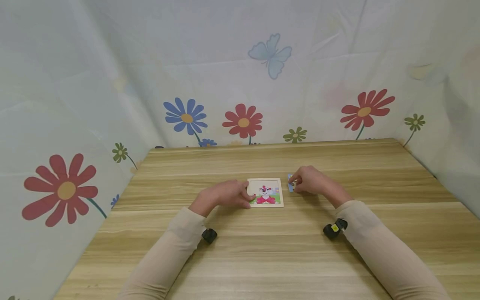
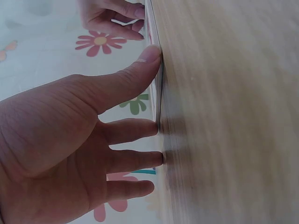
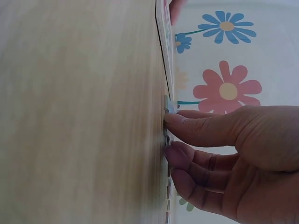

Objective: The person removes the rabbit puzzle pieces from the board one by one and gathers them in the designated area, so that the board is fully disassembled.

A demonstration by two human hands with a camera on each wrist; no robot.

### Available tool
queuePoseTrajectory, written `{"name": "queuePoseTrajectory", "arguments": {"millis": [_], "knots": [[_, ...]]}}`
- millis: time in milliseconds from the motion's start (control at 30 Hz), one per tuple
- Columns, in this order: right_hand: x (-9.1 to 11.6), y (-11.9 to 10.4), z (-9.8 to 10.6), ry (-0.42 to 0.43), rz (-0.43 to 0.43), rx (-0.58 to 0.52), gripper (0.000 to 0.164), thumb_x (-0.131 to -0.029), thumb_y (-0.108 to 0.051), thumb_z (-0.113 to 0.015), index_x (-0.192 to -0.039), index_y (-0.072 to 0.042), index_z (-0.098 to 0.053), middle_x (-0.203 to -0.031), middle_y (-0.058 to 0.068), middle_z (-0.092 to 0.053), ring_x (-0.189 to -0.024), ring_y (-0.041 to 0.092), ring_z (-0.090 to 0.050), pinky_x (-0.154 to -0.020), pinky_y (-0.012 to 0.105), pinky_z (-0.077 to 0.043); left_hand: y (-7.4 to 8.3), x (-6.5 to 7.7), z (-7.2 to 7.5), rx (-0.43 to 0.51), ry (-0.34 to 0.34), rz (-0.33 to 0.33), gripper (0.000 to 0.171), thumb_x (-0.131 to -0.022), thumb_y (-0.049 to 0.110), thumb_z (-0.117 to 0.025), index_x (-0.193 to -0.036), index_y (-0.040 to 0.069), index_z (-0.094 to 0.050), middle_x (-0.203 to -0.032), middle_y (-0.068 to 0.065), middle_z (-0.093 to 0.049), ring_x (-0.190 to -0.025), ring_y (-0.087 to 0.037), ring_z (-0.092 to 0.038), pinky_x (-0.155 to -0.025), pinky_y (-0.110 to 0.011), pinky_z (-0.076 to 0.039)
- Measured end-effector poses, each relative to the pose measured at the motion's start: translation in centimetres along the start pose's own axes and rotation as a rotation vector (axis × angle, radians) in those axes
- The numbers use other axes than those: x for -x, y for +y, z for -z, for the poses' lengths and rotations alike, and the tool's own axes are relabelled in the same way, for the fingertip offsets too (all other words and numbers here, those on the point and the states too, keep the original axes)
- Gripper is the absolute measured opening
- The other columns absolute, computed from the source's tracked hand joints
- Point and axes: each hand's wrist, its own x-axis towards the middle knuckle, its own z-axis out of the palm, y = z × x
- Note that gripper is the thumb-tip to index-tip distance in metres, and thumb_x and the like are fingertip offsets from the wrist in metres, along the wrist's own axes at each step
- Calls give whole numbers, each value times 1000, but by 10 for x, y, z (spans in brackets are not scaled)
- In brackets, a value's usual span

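A jigsaw puzzle in a pale wooden frame (image 1: pixel 281 193) lies flat on the table. Its lower part shows a pink-and-white cartoon animal (image 1: pixel 266 196) on green; the upper strip is plain and pale. My left hand (image 1: pixel 230 193) rests at the frame's left side, thumb (image 2: pixel 148 55) against the edge and the other fingers straight. Just right of the frame, my right hand (image 1: pixel 311 180) pinches a light blue puzzle piece (image 1: pixel 290 187) between thumb (image 3: pixel 180 120) and fingers, low at the tabletop. The fingers partly cover it. Thin piece edges (image 3: pixel 168 196) line up beneath that hand in the right wrist view.
The wood-grain table (image 1: pixel 240 250) extends around both hands. A white cloth (image 1: pixel 210 54) printed with flowers and a butterfly hangs behind the table and along its sides. Black wrist cameras (image 1: pixel 210 236) sit at both cuffs.
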Motion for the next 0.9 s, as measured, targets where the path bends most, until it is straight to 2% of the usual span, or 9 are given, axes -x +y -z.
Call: {"name": "queuePoseTrajectory", "arguments": {"millis": [67,200,367,600,900], "knots": [[0,0,0,2,-7,1,25,-87,-2,-74,-112,0,-75,-74,2,-61,-65,13,-50,-59,27,-42,0,0,0,-4,-2,2,40,-91,33,-74,-128,18,-69,-132,-12,-57,-102,-18,-56,-95,-33,-46],[-1,0,0,2,-26,-8,22,-87,-2,-74,-109,1,-76,-72,1,-58,-65,13,-48,-60,27,-40,0,0,1,12,-7,20,41,-91,33,-74,-129,19,-68,-144,-14,-52,-116,-22,-55,-104,-35,-43],[0,0,0,-5,-36,-23,21,-88,-2,-74,-108,0,-77,-71,1,-56,-65,13,-47,-60,27,-39,0,1,0,18,-9,28,41,-91,33,-74,-130,19,-68,-153,-16,-44,-134,-26,-48,-112,-37,-37],[1,-1,1,-15,-56,-53,22,-89,-4,-74,-110,2,-76,-73,2,-57,-67,14,-47,-61,28,-40,-1,0,0,11,-7,25,41,-91,34,-74,-129,19,-68,-150,-16,-46,-129,-25,-51,-109,-37,-39],[1,-1,2,-17,-63,-46,23,-88,-8,-77,-109,2,-76,-75,1,-60,-68,14,-48,-62,28,-41,0,0,0,13,-12,36,42,-91,34,-74,-130,20,-68,-153,-15,-43,-135,-26,-46,-112,-38,-36]]}}
